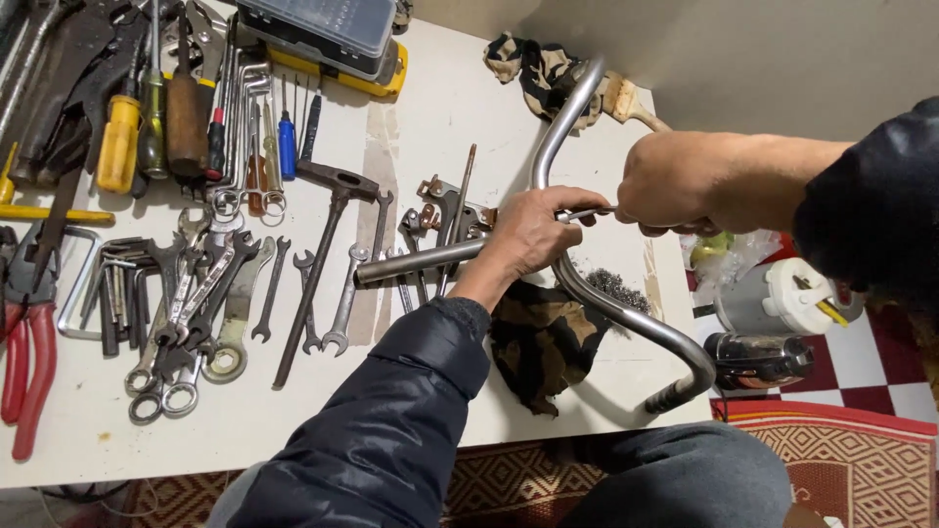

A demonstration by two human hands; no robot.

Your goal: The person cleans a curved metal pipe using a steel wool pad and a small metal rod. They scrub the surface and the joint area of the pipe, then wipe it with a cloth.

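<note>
The left hand is closing its grip tight around a bent metal handlebar and a straight grey tube. The right hand is closing its grip on a thin rod just beside the left hand. The handlebar is lying across the right side of the white worktop, over a dark cloth. Spanners and red pliers are lying on the left. A clear box is sitting at the far edge.

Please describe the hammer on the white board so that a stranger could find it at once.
On the white board, look just right of the pile of wrenches, left of the left hand. The hammer lies slanted there, head up. Only it has a dark crosswise head on one long thin handle.
</note>
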